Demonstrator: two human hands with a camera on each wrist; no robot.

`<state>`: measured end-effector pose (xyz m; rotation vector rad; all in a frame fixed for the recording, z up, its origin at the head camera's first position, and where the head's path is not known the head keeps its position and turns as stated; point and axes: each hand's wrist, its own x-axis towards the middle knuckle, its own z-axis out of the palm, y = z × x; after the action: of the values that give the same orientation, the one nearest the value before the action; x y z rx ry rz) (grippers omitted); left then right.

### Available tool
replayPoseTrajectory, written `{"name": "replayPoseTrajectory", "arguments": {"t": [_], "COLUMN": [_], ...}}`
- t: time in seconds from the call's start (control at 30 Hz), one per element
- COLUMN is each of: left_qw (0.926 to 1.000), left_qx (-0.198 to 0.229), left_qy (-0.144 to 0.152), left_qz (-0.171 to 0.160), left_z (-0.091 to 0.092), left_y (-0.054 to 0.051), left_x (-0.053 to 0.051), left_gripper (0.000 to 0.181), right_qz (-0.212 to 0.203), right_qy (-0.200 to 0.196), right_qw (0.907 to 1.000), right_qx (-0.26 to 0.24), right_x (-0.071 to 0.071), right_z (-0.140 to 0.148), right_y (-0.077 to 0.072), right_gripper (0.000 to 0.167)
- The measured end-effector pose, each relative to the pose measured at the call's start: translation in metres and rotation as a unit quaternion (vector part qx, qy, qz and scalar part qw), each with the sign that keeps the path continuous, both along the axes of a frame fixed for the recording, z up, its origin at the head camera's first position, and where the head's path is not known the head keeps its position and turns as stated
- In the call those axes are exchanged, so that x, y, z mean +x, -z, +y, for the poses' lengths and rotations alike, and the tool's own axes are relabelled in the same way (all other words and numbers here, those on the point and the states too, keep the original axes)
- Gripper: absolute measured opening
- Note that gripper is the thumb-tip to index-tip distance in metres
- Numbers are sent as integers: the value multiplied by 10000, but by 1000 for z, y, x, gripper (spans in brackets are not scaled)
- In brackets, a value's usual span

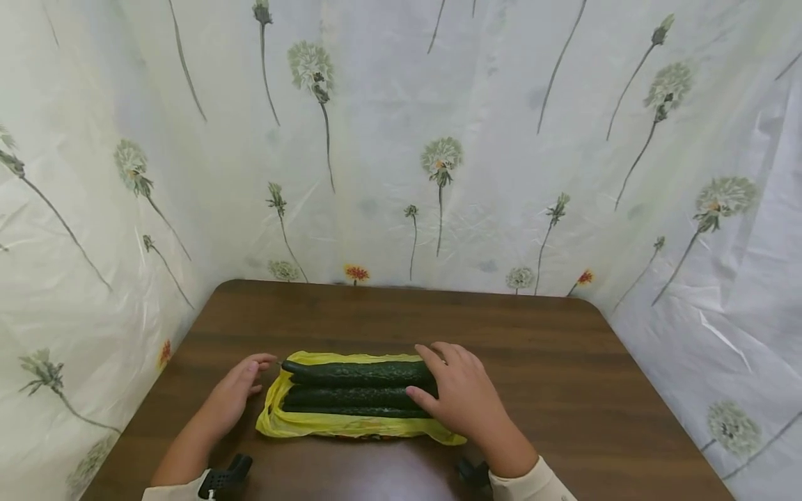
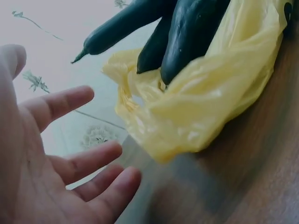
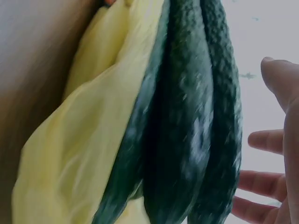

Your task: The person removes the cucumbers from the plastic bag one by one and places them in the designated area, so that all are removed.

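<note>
Three long dark green cucumbers (image 1: pixel 366 374) lie side by side on an opened yellow plastic bag (image 1: pixel 301 424), with its edges bunched around them. My left hand (image 1: pixel 234 393) is just beyond their left ends, and in the left wrist view its spread fingers (image 2: pixel 88 161) hold nothing. At the right end, my right hand (image 1: pixel 464 390) hovers over or beside the cucumbers and hides their tips. The right wrist view shows its fingers (image 3: pixel 264 184) loosely extended by the outermost cucumber (image 3: pixel 224 93); whether they touch it I cannot tell.
The bag lies on a dark brown wooden table (image 1: pixel 532 334) with rounded far corners. A pale curtain (image 1: pixel 382 139) printed with dandelions hangs behind the table and along both sides. Dark straps (image 1: pixel 225 476) sit at the wrists.
</note>
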<state>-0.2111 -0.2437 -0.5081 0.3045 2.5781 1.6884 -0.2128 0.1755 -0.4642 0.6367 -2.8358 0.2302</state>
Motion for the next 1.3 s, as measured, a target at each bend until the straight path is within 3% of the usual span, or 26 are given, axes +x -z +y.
{"name": "replayPoseTrajectory", "arguments": {"t": [0.2, 0.33, 0.57, 0.7, 1.0, 1.07, 1.3], "left_qw": [9986, 9976, 9977, 9984, 9964, 9972, 9991], "left_qx": [-102, -218, -536, -492, -802, -694, 324], "left_qy": [178, 331, 273, 201, -191, -202, -204], "left_qz": [-493, -575, -320, -200, 197, 193, -199], "left_z": [2, 3, -2, -1, 6, 6, 6], "left_y": [5, 10, 14, 18, 22, 23, 18], "left_x": [-6, -7, -3, -6, -9, -8, -4], "left_gripper": [49, 46, 47, 48, 43, 43, 40], "right_qz": [-18, -35, -171, -103, -207, -225, -221], "right_qy": [-152, -221, -379, -339, -469, -486, -644], "right_qw": [9999, 9997, 9991, 9994, 9987, 9985, 9976], "right_qx": [-49, 15, -62, -1, -68, -68, 84], "right_x": [-4, -6, -11, -11, -13, -14, -18], "right_z": [-15, -25, -42, -48, -60, -62, -67], "right_y": [-7, -9, -9, -10, -10, -9, -6], "right_gripper": [79, 81, 81, 81, 80, 80, 82]}}
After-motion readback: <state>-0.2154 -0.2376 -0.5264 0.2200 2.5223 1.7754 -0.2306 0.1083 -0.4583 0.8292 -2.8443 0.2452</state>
